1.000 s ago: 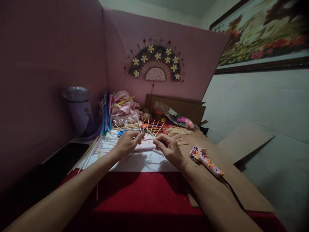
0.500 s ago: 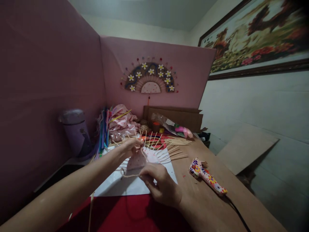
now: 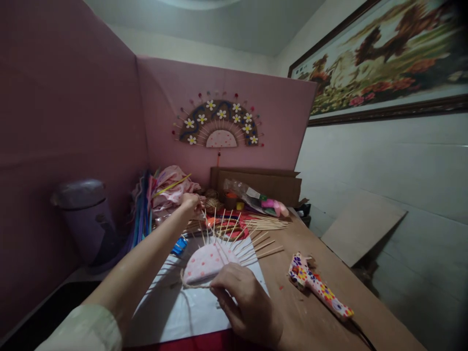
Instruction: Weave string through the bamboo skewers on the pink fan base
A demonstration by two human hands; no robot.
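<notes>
The right hand (image 3: 250,304) is pinching a strand of twine (image 3: 197,286) between thumb and forefinger, and that strand is running along the straight lower edge of the dotted half-round pad (image 3: 208,263)! Farther out, the left hand (image 3: 192,204) is hovering beside the crumpled pink cloth (image 3: 171,183), near a twine ball (image 3: 212,203); whether its fingers are gripping anything, the view isn't telling. The pad is lying on white paper (image 3: 204,319), wooden sticks (image 3: 252,246) fanning from its curved edge. To the right, a flower-patterned glue gun (image 3: 319,288) is resting on brown board (image 3: 303,324), and behind, a daisy-trimmed fan (image 3: 221,138) is hanging on the pink wall (image 3: 285,112).
</notes>
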